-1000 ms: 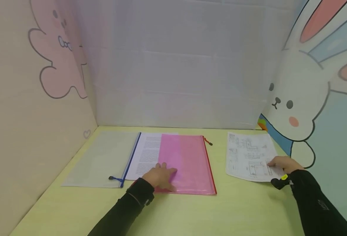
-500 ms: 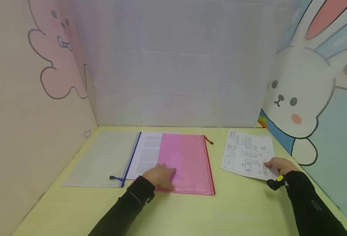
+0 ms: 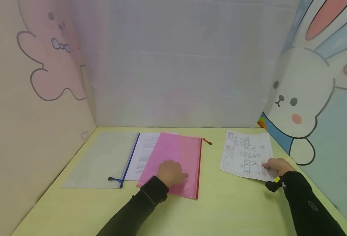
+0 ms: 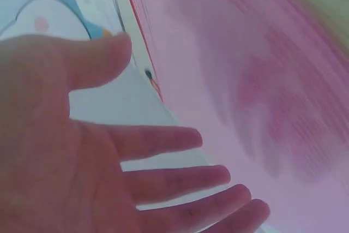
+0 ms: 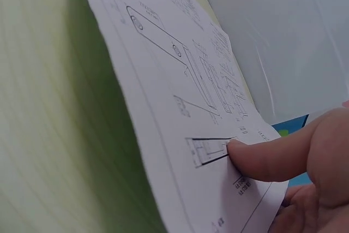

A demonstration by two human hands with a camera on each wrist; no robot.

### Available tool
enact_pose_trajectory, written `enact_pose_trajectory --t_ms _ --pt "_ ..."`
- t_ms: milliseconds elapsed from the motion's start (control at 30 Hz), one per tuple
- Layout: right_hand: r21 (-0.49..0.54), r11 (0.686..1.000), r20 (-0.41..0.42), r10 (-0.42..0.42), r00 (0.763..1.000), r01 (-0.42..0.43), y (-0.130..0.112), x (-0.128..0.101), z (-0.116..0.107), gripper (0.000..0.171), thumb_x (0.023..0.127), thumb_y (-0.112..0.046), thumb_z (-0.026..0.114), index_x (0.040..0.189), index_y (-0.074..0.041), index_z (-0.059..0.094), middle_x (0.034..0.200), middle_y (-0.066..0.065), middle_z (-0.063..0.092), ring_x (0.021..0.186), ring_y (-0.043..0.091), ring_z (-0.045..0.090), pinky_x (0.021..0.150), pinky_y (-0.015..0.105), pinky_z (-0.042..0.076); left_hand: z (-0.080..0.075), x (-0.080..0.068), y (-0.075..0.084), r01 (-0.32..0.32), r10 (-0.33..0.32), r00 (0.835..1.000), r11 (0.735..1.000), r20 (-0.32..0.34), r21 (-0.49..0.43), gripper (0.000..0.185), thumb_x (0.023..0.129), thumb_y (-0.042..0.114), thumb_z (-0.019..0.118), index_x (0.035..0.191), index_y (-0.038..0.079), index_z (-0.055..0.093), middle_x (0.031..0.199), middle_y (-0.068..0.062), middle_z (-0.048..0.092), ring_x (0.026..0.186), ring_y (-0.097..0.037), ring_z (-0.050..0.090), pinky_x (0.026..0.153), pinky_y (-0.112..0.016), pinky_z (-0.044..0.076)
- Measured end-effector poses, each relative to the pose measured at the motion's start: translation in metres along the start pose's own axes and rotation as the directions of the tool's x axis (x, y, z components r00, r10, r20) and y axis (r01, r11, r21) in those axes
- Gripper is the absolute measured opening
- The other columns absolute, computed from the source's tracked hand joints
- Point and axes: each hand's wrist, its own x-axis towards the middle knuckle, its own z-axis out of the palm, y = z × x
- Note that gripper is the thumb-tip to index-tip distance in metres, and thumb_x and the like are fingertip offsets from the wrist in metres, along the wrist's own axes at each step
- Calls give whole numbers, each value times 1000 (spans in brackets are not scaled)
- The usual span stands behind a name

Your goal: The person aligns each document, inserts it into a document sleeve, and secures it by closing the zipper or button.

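My left hand (image 3: 171, 173) lies over the pink translucent zip folder (image 3: 188, 150), which sits turned at an angle with its red zipper along the right. In the left wrist view, the fingers (image 4: 163, 184) are straight and spread in front of the pink plastic. Partly under that folder is a white sheet of printed text (image 3: 146, 152). At the right, my right hand (image 3: 279, 166) pinches the near right corner of a paper with technical drawings (image 3: 235, 154). The right wrist view shows the thumb pressed on the printed side, and the paper's near edge is lifted off the table.
A clear zip folder (image 3: 99, 160) with a blue zipper and dark pull lies at the left, beside the text sheet. The pale yellow-green table (image 3: 214, 213) meets a white back wall (image 3: 176, 72) and decorated side walls (image 3: 341, 131).
The pink folder has slid left and turned under the left hand, covering more of the text sheet. The right hand has drawn the drawings paper slightly left, tilting it.
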Motion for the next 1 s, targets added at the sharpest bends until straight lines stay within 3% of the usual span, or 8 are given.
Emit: enact_pose_trajectory --t_ms 133,300,400,500,700,867,1000 --pt "-11 1000 9 17 1000 -17 -1 3 2 51 95 -11 65 131 18 44 108 24 50 95 35 54 81 39 46 5 0 30 22 -20 999 999 -38 39 45 94 41 59 59 13 56 61 -1 56 59 -16 58 50 -36 49" --pt "-44 999 27 -28 999 29 -8 -14 3 50 97 -11 61 131 20 41 112 27 47 99 37 51 83 41 44 13 4 53 108 -112 993 989 34 98 60 90 67 55 70 11 67 73 -2 66 70 -18 63 64 -40 52" --pt "-46 998 15 -40 999 40 -12 -27 5 49 98 -11 58 131 21 40 114 28 47 101 39 51 86 42 44 18 7 58 133 -144 987 982 74 134 66 88 72 56 91 9 76 92 -6 74 86 -24 67 78 -47 53" --pt "-58 997 21 -53 998 54 -14 -35 6 49 100 -12 56 131 22 39 115 29 46 103 40 50 88 43 44 19 10 60 154 -169 980 979 104 135 58 92 61 59 110 10 76 111 -8 74 101 -28 66 88 -52 51" --pt "-93 992 33 -82 996 85 -11 -38 3 52 99 -16 57 131 22 39 112 28 48 101 39 51 85 42 45 13 10 67 209 -220 963 974 157 85 44 90 43 61 117 11 74 120 -11 69 113 -34 58 94 -55 45" --pt "-48 992 50 -113 992 115 -6 -32 -5 56 99 -15 60 133 23 37 107 26 52 93 33 57 76 35 49 15 12 77 243 -268 952 956 147 168 58 82 57 65 119 13 72 122 -9 68 119 -36 57 92 -54 45" --pt "19 979 88 -204 975 203 0 -33 -5 58 101 -15 59 137 22 34 108 24 56 85 25 61 71 33 53 25 14 83 335 -364 928 910 82 243 73 75 61 70 128 11 68 125 -16 66 116 -37 60 90 -49 51"
